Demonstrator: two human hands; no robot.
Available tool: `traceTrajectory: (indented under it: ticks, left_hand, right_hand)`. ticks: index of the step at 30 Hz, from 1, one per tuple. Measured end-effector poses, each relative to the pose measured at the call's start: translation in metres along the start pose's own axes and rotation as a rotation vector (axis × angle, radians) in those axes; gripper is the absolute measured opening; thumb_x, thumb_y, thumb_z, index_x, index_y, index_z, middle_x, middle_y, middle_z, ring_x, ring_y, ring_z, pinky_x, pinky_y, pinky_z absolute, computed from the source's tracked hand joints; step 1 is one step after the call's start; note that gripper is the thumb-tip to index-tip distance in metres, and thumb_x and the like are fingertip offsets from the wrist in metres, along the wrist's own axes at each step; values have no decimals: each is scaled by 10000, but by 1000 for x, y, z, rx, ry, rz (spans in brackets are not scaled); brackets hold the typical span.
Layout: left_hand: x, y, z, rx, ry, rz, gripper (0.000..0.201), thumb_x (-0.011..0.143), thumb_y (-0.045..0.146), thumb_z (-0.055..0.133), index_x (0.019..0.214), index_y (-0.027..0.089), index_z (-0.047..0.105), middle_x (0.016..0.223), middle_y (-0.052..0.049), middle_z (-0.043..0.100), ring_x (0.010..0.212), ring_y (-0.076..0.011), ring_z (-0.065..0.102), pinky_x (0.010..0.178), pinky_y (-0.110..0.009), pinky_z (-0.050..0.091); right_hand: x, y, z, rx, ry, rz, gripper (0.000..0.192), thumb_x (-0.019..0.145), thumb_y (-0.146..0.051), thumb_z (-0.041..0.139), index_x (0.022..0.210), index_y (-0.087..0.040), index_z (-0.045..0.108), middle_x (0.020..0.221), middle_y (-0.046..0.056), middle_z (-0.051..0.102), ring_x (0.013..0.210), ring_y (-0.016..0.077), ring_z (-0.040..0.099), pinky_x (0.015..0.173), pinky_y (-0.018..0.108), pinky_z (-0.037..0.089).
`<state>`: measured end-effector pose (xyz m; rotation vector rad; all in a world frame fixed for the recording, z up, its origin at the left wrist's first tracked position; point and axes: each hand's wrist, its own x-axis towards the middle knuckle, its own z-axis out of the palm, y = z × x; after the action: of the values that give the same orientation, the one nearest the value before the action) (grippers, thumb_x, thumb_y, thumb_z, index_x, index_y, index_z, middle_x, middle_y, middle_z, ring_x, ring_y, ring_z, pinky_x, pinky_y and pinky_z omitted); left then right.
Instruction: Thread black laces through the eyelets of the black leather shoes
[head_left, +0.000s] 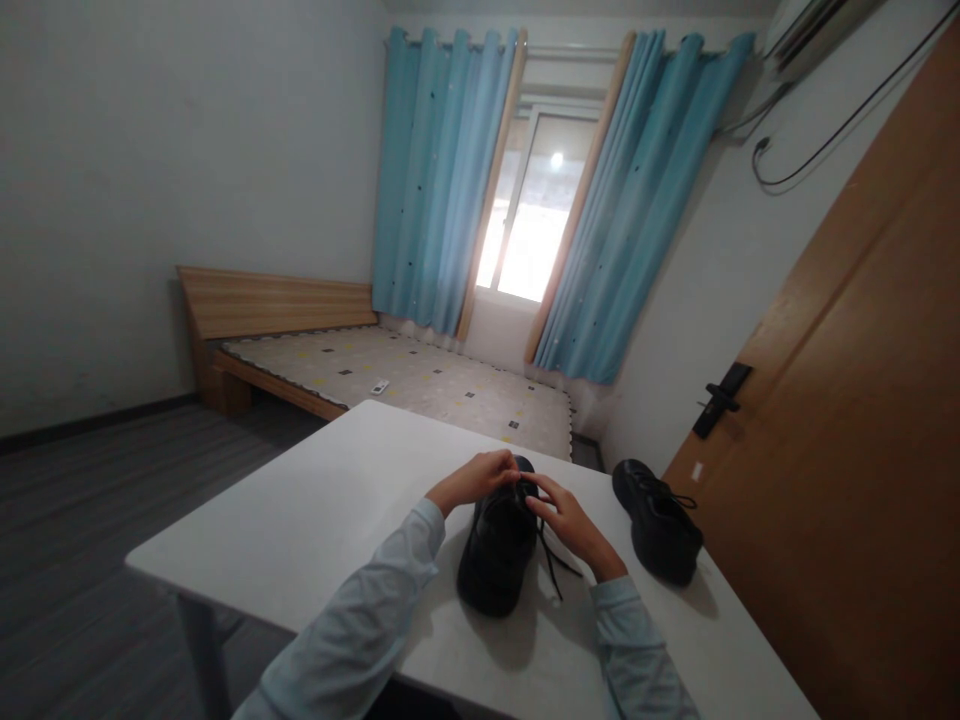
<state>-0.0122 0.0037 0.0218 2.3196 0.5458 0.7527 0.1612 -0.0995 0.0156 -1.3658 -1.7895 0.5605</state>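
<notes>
A black lace-up shoe (495, 560) stands on the white table in front of me, its heel toward me and its toe pointing away. My left hand (484, 477) is closed in a pinch over the lacing area from the left side. From the right, my right hand (559, 510) curls its thumb and fingers in at the same spot, nearly touching the left fingertips. A thin black shoelace (553, 565) trails from the shoe down onto the table at its right. The bit of lace between my fingers is small and partly hidden.
The second black shoe (660, 525) sits near the right edge of the white table (337, 510). Past the table is a bed (427, 385) with a small white remote (380, 387) on it. A wooden door (840, 400) stands close on the right.
</notes>
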Motion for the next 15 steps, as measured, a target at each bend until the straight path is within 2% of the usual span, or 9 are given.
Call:
traceTrajectory:
  ticks: [6, 15]
  left_hand:
    - [-1, 4, 0, -92, -21, 31, 224, 865, 352, 456, 813, 148, 532, 765, -11, 596, 731, -121, 515, 705, -236, 408]
    - [-3, 3, -7, -425, -111, 55, 301, 707, 335, 686, 844, 133, 509, 776, 9, 522, 712, -94, 476, 648, -216, 375]
  right_hand:
    - [1, 4, 1, 1, 11, -11, 376, 806, -324, 552, 1169, -228, 579, 1205, 77, 596, 1113, 246, 542, 899, 411, 468]
    - [0, 0, -1, 0, 8, -12, 382, 803, -321, 557, 1173, -233, 581, 1190, 77, 604, 1085, 250, 557, 871, 405, 480]
